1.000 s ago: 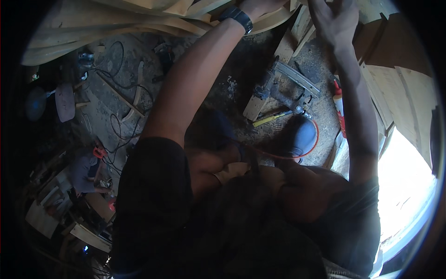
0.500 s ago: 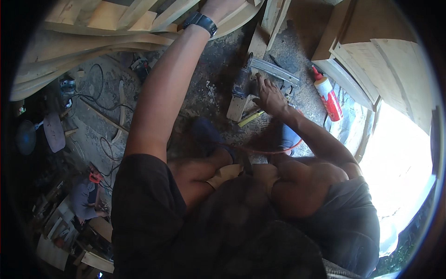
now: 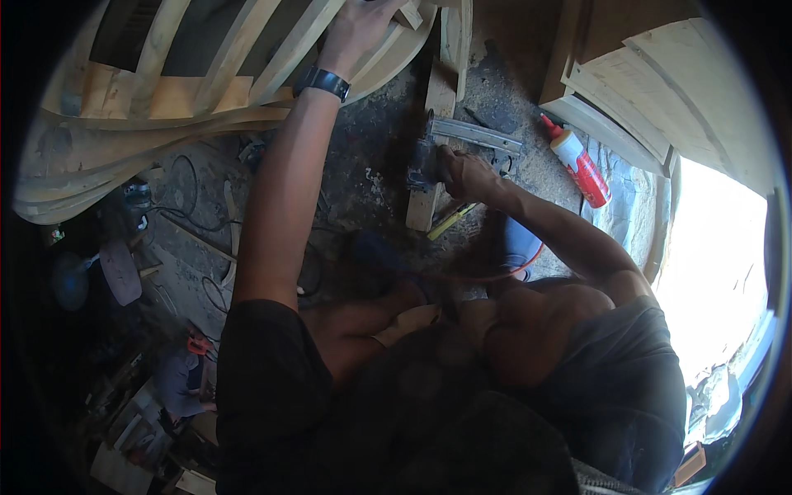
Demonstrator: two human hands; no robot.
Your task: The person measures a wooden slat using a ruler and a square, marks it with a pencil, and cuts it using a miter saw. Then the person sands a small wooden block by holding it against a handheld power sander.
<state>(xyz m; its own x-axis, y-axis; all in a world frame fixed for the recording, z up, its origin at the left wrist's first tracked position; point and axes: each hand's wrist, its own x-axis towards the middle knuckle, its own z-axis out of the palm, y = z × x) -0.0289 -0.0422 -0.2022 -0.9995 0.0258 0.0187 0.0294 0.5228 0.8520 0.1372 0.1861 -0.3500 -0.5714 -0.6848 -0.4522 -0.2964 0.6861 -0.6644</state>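
Note:
My left hand [image 3: 360, 33] reaches up to a curved wooden frame [image 3: 186, 92] with several slats and grips it near one end; the fingertips run close to the picture's top edge. On the right, my right hand [image 3: 472, 176] is closed round the handle of a nail gun [image 3: 423, 157]. The tool has a dark body and a long silver magazine [image 3: 478, 134]. It rests on a narrow wooden board [image 3: 419, 211] lying on the floor. Beside the board lies a yellow strip-like thing [image 3: 451, 223], close to my right wrist.
A red and white glue bottle [image 3: 581, 169] lies to the right, near a wooden cabinet-like piece [image 3: 627, 99]. An orange hose [image 3: 528, 266] crosses by my feet. Cables [image 3: 198, 221] and wood scraps are on the left floor. Another person [image 3: 180, 381] is at lower left.
My right hand has gone from spread fingers above the nail gun to a grip on its handle. My view has shifted, showing more of the wooden frame and of my left hand.

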